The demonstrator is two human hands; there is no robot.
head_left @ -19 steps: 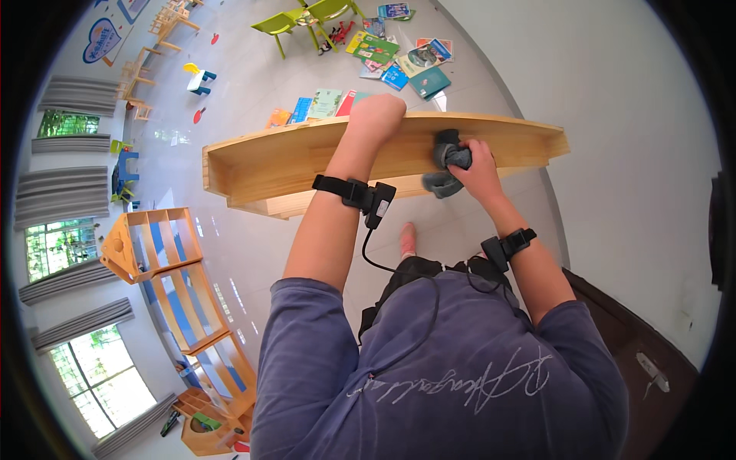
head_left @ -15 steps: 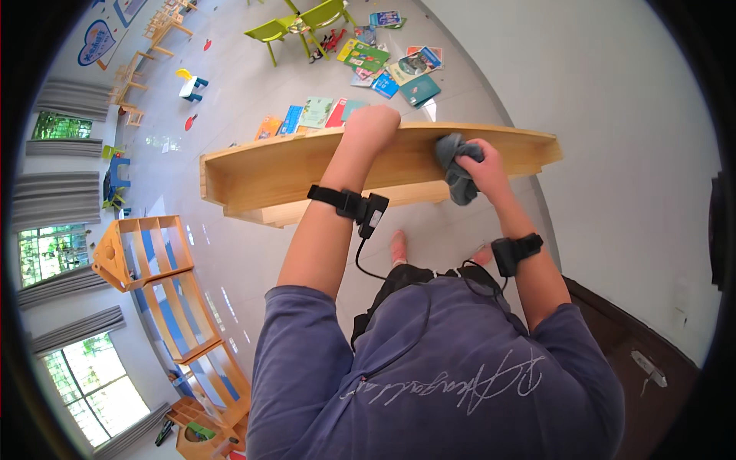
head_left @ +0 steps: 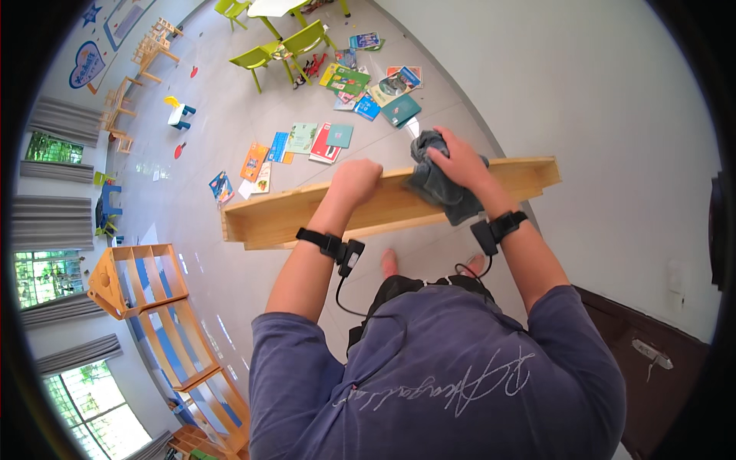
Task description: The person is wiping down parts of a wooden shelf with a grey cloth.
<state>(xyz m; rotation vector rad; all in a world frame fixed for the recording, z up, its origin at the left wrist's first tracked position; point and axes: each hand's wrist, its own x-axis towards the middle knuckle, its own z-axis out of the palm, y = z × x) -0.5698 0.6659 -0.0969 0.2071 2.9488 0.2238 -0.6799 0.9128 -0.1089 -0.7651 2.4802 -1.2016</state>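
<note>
Grey tiling [head_left: 222, 130] stretches beyond a long pale-wood shelf [head_left: 272, 219], left hand [head_left: 356, 182] clenching its far edge, right hand [head_left: 460, 162] grasping crumpled grey cloth [head_left: 435, 184].

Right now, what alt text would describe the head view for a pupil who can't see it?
A person's right hand holds a crumpled grey cloth over a long wooden shelf unit, the left hand closed over its far edge. Beyond, colourful picture books lie scattered on a pale tiled floor near green chairs.
</note>
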